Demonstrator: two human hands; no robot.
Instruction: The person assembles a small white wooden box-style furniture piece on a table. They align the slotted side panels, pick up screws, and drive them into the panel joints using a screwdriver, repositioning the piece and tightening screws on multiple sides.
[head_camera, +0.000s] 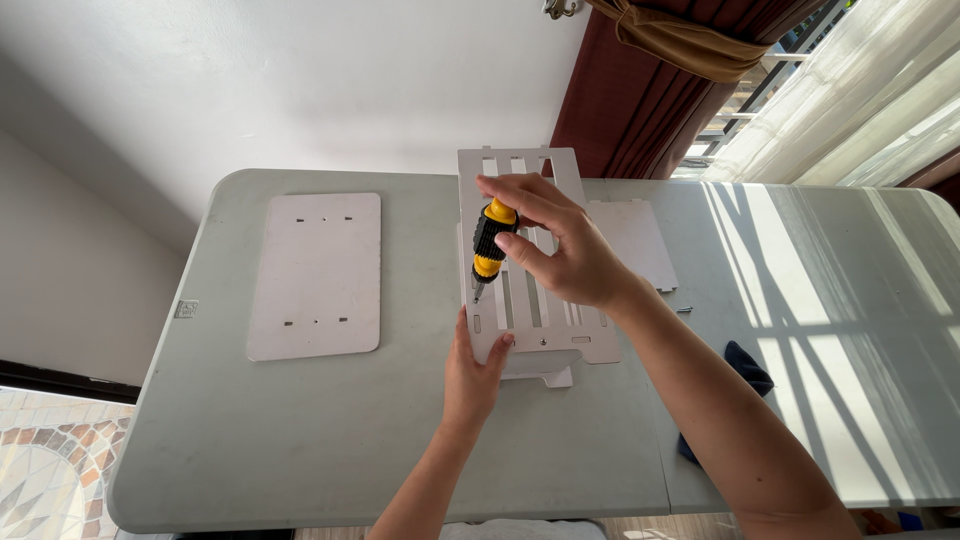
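My right hand (560, 245) grips a short yellow and black screwdriver (490, 240), its tip pointing down at the left edge of a white slotted panel (520, 165). The slotted panel stands tilted on the grey table (330, 430), resting on another white piece (555, 375) beneath it. My left hand (472, 375) presses against the panel's lower left corner, fingers up on its edge.
A flat white board (315, 275) with small slots lies to the left. Another white board (635, 240) lies behind the panel to the right. A small screw (684, 309) and a dark blue cloth (745, 375) lie at right. Sunlight stripes cover the table's right end; curtains hang beyond.
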